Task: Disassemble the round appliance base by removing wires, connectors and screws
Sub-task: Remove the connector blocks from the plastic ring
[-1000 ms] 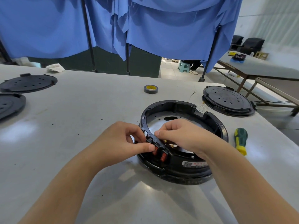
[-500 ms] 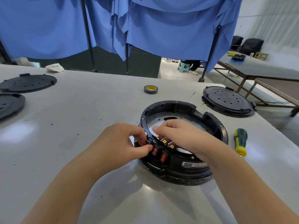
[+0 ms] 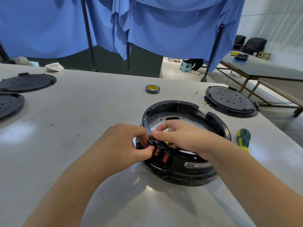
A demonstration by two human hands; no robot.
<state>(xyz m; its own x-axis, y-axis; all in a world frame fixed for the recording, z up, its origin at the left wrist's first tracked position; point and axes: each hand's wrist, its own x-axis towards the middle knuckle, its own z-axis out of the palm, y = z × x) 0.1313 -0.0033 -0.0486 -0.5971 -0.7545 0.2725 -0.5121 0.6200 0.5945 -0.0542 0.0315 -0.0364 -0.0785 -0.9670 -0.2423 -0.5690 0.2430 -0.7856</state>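
Base: round black plastic ring base (image 3: 211, 118), open centre with pale metal floor, on the smooth grey table (image 3: 82, 120), near right.
Switches: two red rockers (image 3: 161, 154) in its near wall.
Left hand (image 3: 124, 145): fingers curled, pinching the switch housing.
Right hand (image 3: 182, 136): thumb on rim, fingers curled inside.
Screwdriver (image 3: 243, 140): green-yellow, right of base.
Change: right thumb has moved left along the rim.

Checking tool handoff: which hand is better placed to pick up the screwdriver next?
Probably the right hand: the green and yellow-handled screwdriver lies on the table to its right, beside the black round appliance base. The left hand would have to cross over.
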